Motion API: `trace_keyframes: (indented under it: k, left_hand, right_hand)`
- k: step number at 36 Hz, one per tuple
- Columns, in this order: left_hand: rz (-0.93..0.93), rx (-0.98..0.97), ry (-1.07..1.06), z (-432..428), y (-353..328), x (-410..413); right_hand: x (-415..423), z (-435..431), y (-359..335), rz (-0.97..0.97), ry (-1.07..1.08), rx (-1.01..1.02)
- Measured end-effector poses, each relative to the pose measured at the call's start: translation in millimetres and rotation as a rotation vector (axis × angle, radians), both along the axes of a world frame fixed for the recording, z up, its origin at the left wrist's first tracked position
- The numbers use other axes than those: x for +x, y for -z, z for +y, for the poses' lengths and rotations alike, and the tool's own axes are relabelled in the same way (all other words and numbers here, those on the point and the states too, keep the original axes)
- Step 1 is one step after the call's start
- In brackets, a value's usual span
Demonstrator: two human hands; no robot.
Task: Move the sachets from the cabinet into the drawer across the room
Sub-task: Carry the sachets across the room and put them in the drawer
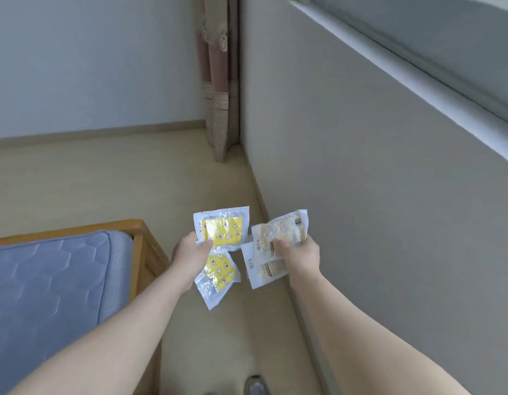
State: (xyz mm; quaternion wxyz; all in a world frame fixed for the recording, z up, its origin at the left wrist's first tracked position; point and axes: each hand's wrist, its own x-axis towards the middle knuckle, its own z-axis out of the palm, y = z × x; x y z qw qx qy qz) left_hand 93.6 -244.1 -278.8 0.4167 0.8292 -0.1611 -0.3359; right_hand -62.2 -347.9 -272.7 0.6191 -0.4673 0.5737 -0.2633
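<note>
My left hand (188, 252) grips two clear sachets with yellow star-patterned contents: one (223, 228) stands up above the thumb, the other (218, 276) hangs below the hand. My right hand (297, 253) holds beige and white sachets, one (281, 230) sticking up above the fingers and another (262, 266) drooping below. Both hands are held out in front of me over the floor, side by side and close together. No cabinet or drawer is in view.
A bed with a blue-grey mattress (47, 286) in a wooden frame (141, 246) lies at the left. A grey wall (375, 209) with a window sill runs along the right. A tied curtain (218, 95) hangs in the far corner. Beige floor (104, 178) stretches ahead between bed and wall.
</note>
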Motion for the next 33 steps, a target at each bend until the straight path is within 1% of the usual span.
trace_keyframes:
  k: [6,9,13,18,20,22,23,26,30,33]
  left_hand:
    - [0.0,-0.024,-0.164,-25,4,80]
    - [-0.025,-0.042,-0.206,-39,6,127]
    - [-0.057,-0.027,-0.22,-57,9,211]
    - [0.029,-0.053,-0.215,-81,-6,313]
    - [0.078,-0.102,-0.222,-93,-15,352]
    - [0.171,-0.198,-0.247,-104,-24,385]
    - [0.217,-0.241,-0.272,-110,-29,398]
    - [0.255,-0.276,-0.33,-132,-34,441]
    - [0.291,-0.311,-0.416,-169,-29,496]
    - [0.317,-0.37,-0.439,-203,-27,534]
  right_hand:
    - [102,-47,-5,-0.125,-0.048,0.073]
    - [160,-69,-5,-0.241,-0.031,0.166]
    - [250,-99,-12,-0.359,-0.042,0.266]
    - [365,-126,-25,-0.431,-0.135,0.365]
    - [408,-135,-31,-0.455,-0.176,0.393]
    - [445,-143,-35,-0.448,-0.219,0.373]
    - [461,-147,-35,-0.412,-0.248,0.34]
    - [502,-164,-27,-0.303,-0.276,0.257]
    - [558,-199,-13,-0.281,-0.252,0.277]
    - [603,-231,-7,-0.3,-0.281,0.327]
